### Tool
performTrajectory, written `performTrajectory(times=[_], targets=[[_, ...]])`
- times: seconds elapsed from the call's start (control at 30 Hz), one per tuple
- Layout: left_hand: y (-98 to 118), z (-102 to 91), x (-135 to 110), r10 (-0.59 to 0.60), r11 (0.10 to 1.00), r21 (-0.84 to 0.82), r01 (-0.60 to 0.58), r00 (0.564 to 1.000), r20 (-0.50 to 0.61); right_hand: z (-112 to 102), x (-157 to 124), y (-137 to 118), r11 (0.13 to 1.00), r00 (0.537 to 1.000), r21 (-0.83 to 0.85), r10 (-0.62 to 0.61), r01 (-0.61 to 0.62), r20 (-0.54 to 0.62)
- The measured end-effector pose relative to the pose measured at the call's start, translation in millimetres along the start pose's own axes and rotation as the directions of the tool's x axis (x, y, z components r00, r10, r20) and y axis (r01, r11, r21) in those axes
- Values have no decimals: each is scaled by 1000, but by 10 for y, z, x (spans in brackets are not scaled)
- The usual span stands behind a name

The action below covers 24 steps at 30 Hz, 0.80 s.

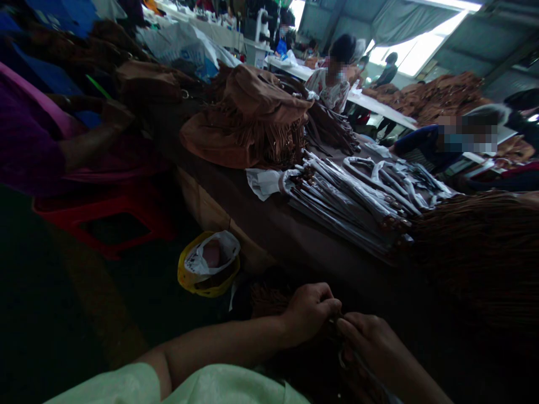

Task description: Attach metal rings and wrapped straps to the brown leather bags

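Note:
My left hand [310, 311] is closed in a pinch at the table's near edge, low in the head view. Close beside it on the right, my right hand [374, 336] is also closed, thumb against the bent fingers. The fingertips of both hands nearly meet over something small and dark that I cannot make out. Brown fringed material [267, 300] shows behind my left hand, near my lap. Below my right hand hangs dark material with a ring [343, 359], mostly lost in shadow.
Wrapped straps [345, 196] lie across the dark table [261, 207]. Brown fringed bags [261, 112] are piled behind them, and a brown fringe heap [484, 252] stands right. A yellow-lined bin [210, 264] and red stool [105, 210] are left, where a person [37, 134] sits.

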State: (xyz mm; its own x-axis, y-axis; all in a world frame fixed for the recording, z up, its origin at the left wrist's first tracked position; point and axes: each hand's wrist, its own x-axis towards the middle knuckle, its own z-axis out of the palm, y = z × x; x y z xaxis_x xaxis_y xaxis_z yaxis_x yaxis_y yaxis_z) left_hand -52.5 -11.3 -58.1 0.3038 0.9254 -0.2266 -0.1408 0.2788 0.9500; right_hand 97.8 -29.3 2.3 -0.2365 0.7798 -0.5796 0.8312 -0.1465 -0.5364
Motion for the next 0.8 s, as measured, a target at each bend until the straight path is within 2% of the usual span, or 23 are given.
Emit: performTrajectory(times=[0.07, 0.1, 0.13, 0.2, 0.27, 0.3, 0.37, 0.43, 0.47, 0.5, 0.57, 0.63, 0.7, 0.77, 0.8], targets=[[-24, 9, -7, 2, 997, 83, 0, 1000, -26, 98, -96, -105, 939, 969, -340, -40, -47, -244], [-26, 13, -13, -7, 997, 78, 8, 1000, -10, 131, -135, -144, 898, 944, -433, -75, -76, -320], [-23, 17, -20, -16, 998, 53, 15, 1000, 6, 148, -161, -166, 888, 931, -454, -96, -81, -353], [-7, 21, -40, -23, 999, -39, 24, 1000, 19, 134, -165, -156, 959, 954, -283, -93, 9, -284], [9, 23, -64, -13, 985, -171, 18, 1000, 28, 81, -113, -82, 995, 987, -1, -98, 99, -129], [14, 24, -76, -4, 972, -235, 14, 999, 44, 55, -76, -31, 984, 995, 148, -100, 103, -31], [11, 26, -93, 13, 949, -314, 17, 996, 93, 27, -2, 68, 920, 985, 390, -94, 32, 142], [-8, 26, -100, 8, 954, -297, 26, 994, 112, 36, 42, 120, 853, 973, 518, -62, -64, 221], [-21, 24, -100, -5, 966, -258, 30, 995, 96, 51, 46, 116, 866, 976, 494, -34, -78, 215], [-34, 22, -97, -18, 979, -203, 31, 998, 67, 72, 38, 90, 915, 986, 399, -4, -65, 168], [-53, 21, -86, -27, 996, -80, 26, 1000, -5, 128, -11, -15, 992, 1000, 125, 19, -20, 15], [-56, 26, -73, -16, 1000, 8, 16, 999, -48, 199, -80, -147, 983, 980, -179, 1, -38, -198], [-44, 29, -60, -3, 1000, 26, 4, 999, -36, 257, -138, -243, 910, 933, -398, -39, -114, -357], [-23, 21, -53, 16, 1000, 7, -16, 1000, -16, 256, -167, -257, 880, 920, -462, -83, -112, -382], [-10, 9, -55, 27, 1000, -10, -27, 1000, -3, 224, -172, -229, 911, 935, -410, -104, -48, -340]])
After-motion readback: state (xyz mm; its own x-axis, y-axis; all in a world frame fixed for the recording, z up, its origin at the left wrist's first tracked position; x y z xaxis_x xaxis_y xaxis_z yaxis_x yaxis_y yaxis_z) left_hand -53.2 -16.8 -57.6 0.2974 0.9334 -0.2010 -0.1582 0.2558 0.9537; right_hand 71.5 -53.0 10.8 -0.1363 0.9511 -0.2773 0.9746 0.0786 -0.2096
